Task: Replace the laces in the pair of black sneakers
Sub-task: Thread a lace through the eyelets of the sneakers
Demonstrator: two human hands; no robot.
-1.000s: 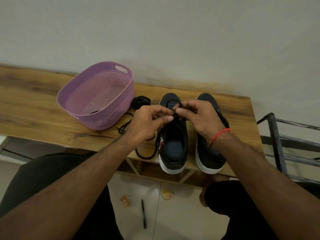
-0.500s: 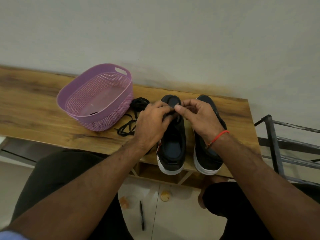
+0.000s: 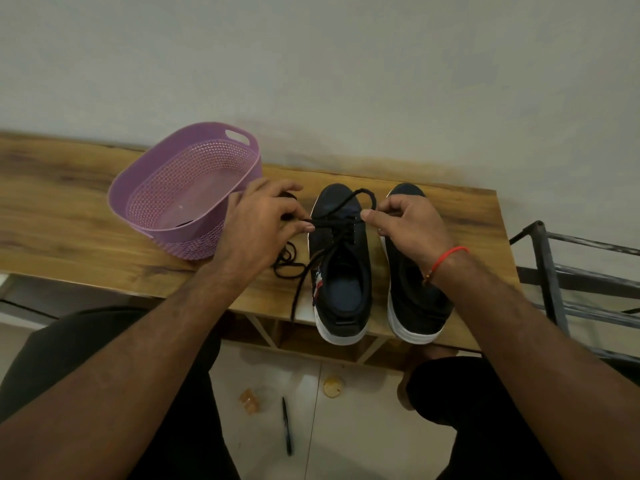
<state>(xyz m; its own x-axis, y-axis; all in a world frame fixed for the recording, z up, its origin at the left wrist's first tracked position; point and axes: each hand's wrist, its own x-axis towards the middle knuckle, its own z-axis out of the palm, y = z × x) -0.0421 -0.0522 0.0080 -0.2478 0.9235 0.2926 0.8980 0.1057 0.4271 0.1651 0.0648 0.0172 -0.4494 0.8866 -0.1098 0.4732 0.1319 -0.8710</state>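
Both sneakers stand side by side on the table. The left hand and right hand each pinch the lace across the left sneaker.

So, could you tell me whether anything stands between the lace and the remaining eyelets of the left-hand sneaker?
Nothing visible does. Both the left hand and right hand pinch the black lace across the sneaker, and its upper eyelets lie uncovered.

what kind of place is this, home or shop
Probably a home, perhaps an entryway: a low wooden bench against a plain wall, a metal rack beside it, and a purple basket by the black sneakers.
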